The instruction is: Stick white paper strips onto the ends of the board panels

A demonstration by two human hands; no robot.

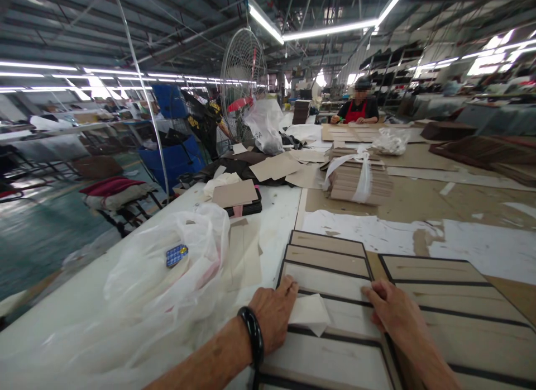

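Observation:
A long panel [329, 359] of beige and whitish sections edged with black strips lies on the table in front of me. My left hand [274, 309], with a black bangle at the wrist, is closed at its left edge, the fingertips on a whitish section. A piece of white paper [310, 313] sticks out from that hand over the panel; the grip on it is partly hidden. My right hand [396, 312] pinches the panel's right edge between thumb and fingers, opposite the left. To the right lies a second panel [464, 317] with beige sections and black strips.
A crumpled clear plastic bag [167, 267] holding a small blue item [176, 256] covers the table's left. Farther back are a stack of beige pieces [240, 194], a tied bundle of boards [355, 180] and a large fan [243, 77]. A person [358, 108] works across the table.

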